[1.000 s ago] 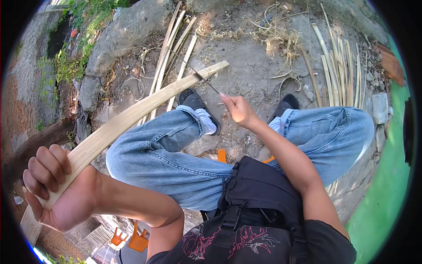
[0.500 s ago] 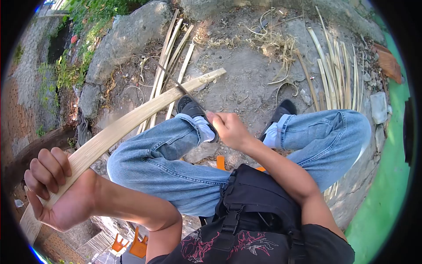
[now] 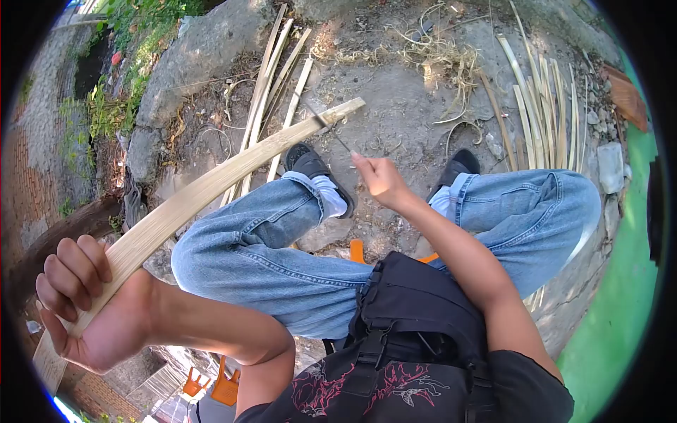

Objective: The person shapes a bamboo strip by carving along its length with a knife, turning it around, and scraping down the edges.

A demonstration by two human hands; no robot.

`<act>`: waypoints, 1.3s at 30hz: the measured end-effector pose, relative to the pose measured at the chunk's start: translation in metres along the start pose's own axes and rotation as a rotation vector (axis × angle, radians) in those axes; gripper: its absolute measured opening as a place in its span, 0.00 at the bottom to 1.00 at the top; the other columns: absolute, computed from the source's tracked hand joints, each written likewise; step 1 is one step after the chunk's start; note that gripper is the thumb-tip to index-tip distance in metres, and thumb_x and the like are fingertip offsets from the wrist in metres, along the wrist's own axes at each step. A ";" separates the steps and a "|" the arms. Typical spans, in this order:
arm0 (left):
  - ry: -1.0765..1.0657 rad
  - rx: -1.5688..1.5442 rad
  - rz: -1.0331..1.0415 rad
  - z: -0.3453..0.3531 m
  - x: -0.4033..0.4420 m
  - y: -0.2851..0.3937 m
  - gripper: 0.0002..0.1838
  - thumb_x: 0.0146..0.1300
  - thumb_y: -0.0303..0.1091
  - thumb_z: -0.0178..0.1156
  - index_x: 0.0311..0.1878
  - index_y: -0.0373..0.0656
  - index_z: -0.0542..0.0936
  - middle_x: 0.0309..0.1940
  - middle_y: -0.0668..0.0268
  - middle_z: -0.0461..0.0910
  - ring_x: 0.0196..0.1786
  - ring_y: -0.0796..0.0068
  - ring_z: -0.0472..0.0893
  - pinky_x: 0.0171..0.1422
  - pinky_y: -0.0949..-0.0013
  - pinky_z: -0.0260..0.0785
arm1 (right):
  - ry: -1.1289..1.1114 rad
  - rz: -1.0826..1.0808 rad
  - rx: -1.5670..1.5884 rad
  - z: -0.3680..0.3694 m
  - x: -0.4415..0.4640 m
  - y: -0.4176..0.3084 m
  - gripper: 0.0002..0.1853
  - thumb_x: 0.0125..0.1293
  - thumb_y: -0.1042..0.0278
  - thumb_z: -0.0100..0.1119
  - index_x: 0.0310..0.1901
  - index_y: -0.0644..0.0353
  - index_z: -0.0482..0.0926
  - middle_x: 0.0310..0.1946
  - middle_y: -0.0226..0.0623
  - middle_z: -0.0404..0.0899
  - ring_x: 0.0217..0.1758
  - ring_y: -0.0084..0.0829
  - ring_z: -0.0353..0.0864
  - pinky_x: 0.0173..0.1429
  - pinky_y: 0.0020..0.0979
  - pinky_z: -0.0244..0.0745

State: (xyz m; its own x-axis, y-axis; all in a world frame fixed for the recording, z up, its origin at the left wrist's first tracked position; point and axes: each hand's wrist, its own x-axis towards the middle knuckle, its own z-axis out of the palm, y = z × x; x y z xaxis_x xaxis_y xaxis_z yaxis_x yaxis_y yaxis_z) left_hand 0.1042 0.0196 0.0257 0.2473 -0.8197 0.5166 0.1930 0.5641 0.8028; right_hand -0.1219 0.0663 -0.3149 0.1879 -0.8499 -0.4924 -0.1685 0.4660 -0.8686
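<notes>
A long, pale, slightly curved wooden strip runs from the lower left up to the centre top. Near its lower end my left hand is wrapped round it, palm up. My right hand is closed on the near end of a thin dark blade; the grip itself is mostly hidden by the fingers. The blade lies across the strip near its far end and sticks out beyond it, partly blurred.
Pale strips lie on the ground beyond the left foot, with another bundle at the right. Curly shavings lie between them. Bent knees in jeans flank the centre. A rock and a brown brick stand farther out.
Over the last half second my right hand and the blade have moved up and away toward the strip's far end, after being nearer a second frame earlier. My left hand stays in place.
</notes>
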 end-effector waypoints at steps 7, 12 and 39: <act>0.042 -0.018 0.031 0.002 0.003 -0.004 0.16 0.50 0.35 0.53 0.18 0.53 0.55 0.15 0.74 0.50 0.19 0.81 0.50 0.24 0.74 0.41 | 0.018 -0.180 0.091 0.019 -0.023 -0.046 0.35 0.71 0.43 0.45 0.16 0.68 0.68 0.09 0.38 0.58 0.17 0.27 0.57 0.24 0.38 0.56; 0.060 0.025 0.020 -0.002 0.002 -0.001 0.16 0.50 0.35 0.54 0.18 0.53 0.55 0.15 0.74 0.50 0.19 0.82 0.50 0.24 0.74 0.41 | 0.013 0.070 0.051 0.006 0.013 0.022 0.33 0.72 0.45 0.45 0.17 0.66 0.68 0.10 0.34 0.61 0.18 0.24 0.58 0.25 0.35 0.57; -0.052 -0.047 -0.027 -0.016 0.006 -0.002 0.18 0.50 0.33 0.55 0.17 0.54 0.55 0.13 0.76 0.51 0.18 0.83 0.51 0.24 0.73 0.41 | -0.054 -0.213 0.178 0.032 -0.029 -0.057 0.31 0.72 0.47 0.46 0.19 0.67 0.72 0.11 0.34 0.62 0.18 0.23 0.59 0.25 0.33 0.59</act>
State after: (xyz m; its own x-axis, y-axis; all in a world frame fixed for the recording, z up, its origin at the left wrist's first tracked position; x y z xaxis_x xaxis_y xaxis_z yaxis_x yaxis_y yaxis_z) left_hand 0.1203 0.0152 0.0226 0.1918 -0.8378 0.5111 0.2439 0.5451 0.8021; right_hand -0.0865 0.0720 -0.2526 0.2530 -0.9210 -0.2962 0.0516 0.3186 -0.9465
